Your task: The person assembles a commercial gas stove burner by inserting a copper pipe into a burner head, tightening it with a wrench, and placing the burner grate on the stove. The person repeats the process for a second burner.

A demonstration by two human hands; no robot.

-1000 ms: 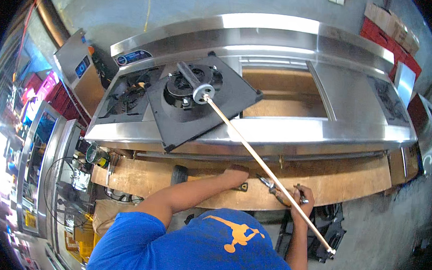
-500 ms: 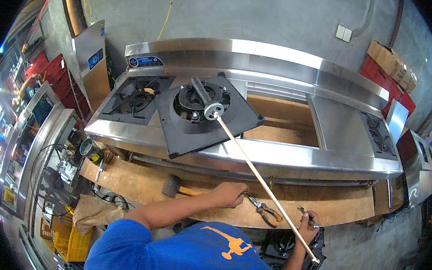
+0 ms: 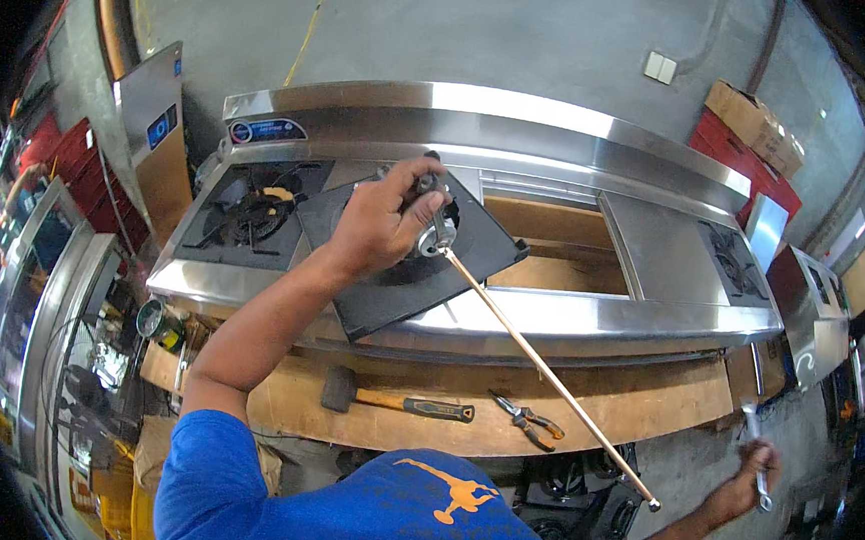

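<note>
My left hand point(image 3: 380, 224) is closed round the dark burner tube point(image 3: 443, 229) over a square black stove plate point(image 3: 406, 286). From the tube's end a long thin copper-coloured pipe point(image 3: 546, 374) slants down to the right, with a fitting at its free end. Out at the far right, my right hand point(image 3: 750, 485) grips a silver wrench point(image 3: 762, 482), held clear of the bench. Pliers with orange and black handles point(image 3: 530, 420) lie on the wooden bench point(image 3: 633, 410). Left of them rests a black-headed mallet point(image 3: 398, 401).
A long stainless steel stove point(image 3: 590, 316) spans the far side, with a rectangular opening right of the plate. Burner grates point(image 3: 253, 215) sit at its left end. Below the bench are more black burner parts point(image 3: 577, 496). A fan point(image 3: 94, 372) stands at left.
My left hand has gone from beside the pliers up to the burner tube and closed on it. My right hand has swung outward to the right with the wrench.
</note>
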